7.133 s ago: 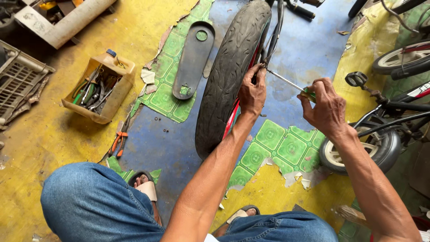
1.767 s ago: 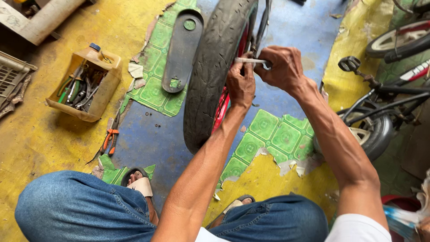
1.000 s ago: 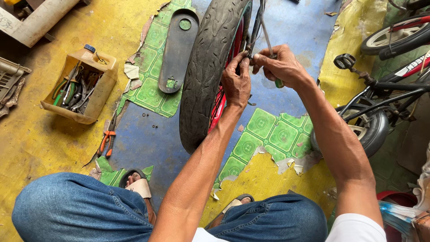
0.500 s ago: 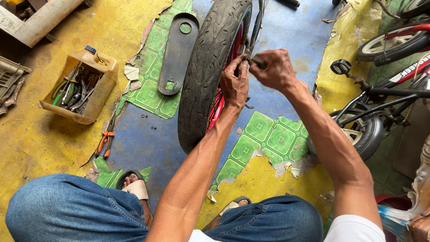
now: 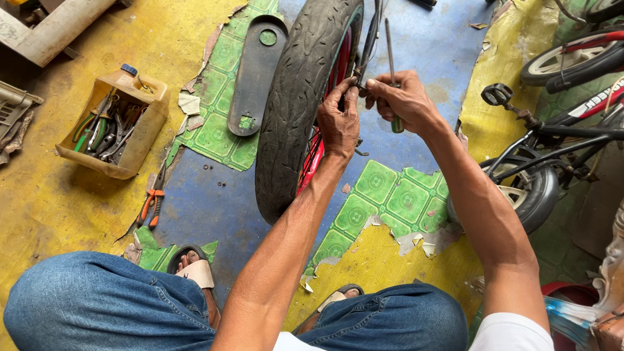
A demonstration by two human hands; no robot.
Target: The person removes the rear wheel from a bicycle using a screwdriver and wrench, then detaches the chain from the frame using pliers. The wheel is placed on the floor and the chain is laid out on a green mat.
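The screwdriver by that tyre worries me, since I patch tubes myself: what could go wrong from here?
1. The right hand holds the screwdriver close beside the left hand at the wheel rim; a slip could jab the fingers.
2. The tip sits next to the tyre, so it might nick the rubber.
3. Small bits lie loose on the floor beside the sandalled foot and could be kicked away.

Both arms reach forward, hands meeting — left hand (image 5: 339, 123) with fingers pinched at the tips, right hand (image 5: 402, 99) curled in a fist-like grip.
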